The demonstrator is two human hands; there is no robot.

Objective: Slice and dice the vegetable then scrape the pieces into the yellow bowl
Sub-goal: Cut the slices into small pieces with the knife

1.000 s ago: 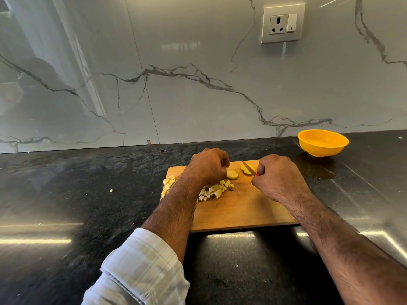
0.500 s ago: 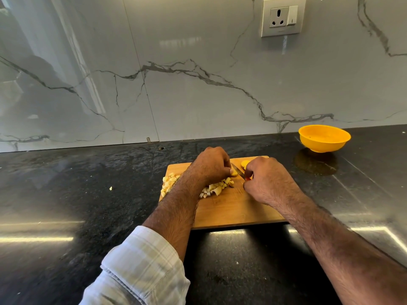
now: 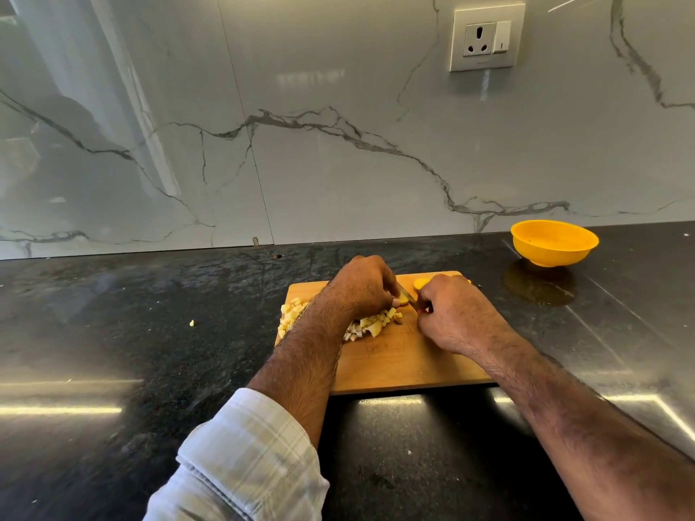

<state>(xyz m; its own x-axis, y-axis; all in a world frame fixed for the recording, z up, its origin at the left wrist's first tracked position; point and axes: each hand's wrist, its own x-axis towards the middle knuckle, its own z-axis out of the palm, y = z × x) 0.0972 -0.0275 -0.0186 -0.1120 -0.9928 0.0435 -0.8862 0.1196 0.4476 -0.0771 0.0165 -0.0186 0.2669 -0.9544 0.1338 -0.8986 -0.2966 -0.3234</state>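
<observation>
A wooden cutting board (image 3: 406, 362) lies on the black counter. Pale diced vegetable pieces (image 3: 370, 325) are heaped on its left half, partly hidden by my forearm. My left hand (image 3: 363, 285) curls its fingers down on a yellow slice (image 3: 403, 300) at the board's far side. My right hand (image 3: 457, 314) grips a knife (image 3: 409, 297), whose blade shows between the two hands against that slice. Another yellow slice (image 3: 420, 283) lies just behind the knife. The yellow bowl (image 3: 554, 242) stands at the back right, apart from the board.
One stray vegetable bit (image 3: 192, 323) lies on the counter left of the board. A marble backsplash with a wall socket (image 3: 487, 37) rises behind. The counter's front edge runs just below the board.
My right hand has moved left with the knife, closing on my left hand and the slice it holds. The gap between the two hands has shrunk.
</observation>
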